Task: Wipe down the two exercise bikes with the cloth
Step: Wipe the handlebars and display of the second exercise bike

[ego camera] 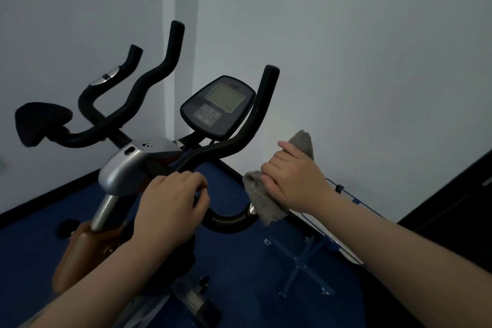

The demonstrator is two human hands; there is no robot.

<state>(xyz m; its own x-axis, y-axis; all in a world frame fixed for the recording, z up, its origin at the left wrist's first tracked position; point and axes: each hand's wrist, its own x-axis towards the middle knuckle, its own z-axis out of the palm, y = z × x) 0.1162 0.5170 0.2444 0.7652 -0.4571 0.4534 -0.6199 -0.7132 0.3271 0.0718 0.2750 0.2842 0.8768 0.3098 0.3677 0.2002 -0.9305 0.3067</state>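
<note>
Two bikes need wiping, yet only the near bike (138,165) is in work: right hand (295,178) grips the cloth (259,200) around its 3 o'clock handlebar end, left hand (170,202) grasps the bar, far bike (87,104) at 10 o'clock seemingly waits.

The cloth (262,201) is looking grey and fuzzy, the handlebar (229,148) matt black like rubber, the bracket (125,168) showing smooth silvery metal, and the console (217,106) glossy dark plastic.

Left hand (170,202) grips near bike's black handlebar (229,220). Right hand (295,181) holds grey cloth (262,201) wrapped on the bar's right end. Console (218,106) above, second bike's handlebars (133,88) behind left, blue floor (239,274).
</note>
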